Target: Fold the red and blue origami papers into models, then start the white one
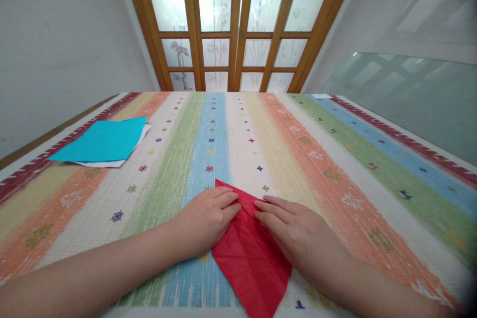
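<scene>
A creased sheet of red paper [253,263], folded into a long pointed shape, lies at the near middle of the table. Its narrow tip points away and to the left, and its near end runs out of the bottom of the view. My left hand [214,216] is closed over the upper left edge, with bent fingertips pressing on the paper. On the opposite edge, my right hand [294,231] grips the paper with its fingers close together and the thumb hidden. A narrow strip of red shows between the two hands.
Blue-green sheets [104,140] with white paper beneath them lie at the left of the table. A striped, patterned cloth [164,174] covers the tabletop. Beyond the far edge stand wooden doors [237,35] with glass panes. A glass panel [402,94] leans at the right wall.
</scene>
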{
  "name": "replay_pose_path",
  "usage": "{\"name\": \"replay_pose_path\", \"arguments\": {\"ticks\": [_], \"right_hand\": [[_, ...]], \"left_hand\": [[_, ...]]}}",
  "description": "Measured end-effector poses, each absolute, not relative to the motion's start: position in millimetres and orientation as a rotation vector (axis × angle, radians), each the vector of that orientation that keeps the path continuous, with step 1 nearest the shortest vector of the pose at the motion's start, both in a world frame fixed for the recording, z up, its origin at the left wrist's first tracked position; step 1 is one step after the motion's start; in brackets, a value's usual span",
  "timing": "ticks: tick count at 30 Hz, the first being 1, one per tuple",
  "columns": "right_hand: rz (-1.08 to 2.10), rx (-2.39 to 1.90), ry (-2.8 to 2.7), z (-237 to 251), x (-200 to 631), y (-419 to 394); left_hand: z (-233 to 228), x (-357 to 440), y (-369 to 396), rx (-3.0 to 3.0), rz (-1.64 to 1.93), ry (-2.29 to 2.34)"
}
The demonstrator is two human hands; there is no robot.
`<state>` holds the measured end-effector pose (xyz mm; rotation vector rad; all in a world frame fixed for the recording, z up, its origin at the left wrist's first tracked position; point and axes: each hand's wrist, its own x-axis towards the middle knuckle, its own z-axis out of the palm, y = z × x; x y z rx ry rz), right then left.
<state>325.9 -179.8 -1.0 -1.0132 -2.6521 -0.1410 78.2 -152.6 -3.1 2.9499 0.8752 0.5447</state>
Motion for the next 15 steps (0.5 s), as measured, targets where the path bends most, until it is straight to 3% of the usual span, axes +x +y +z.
{"name": "replay_pose_path", "arguments": {"ticks": [15], "right_hand": [[-0.162, -1.027, -2.658, 7.0, 321.4, -182.6]], "left_hand": [[1.5, 77.6, -151.7, 2.94, 0.451, 0.838]]}}
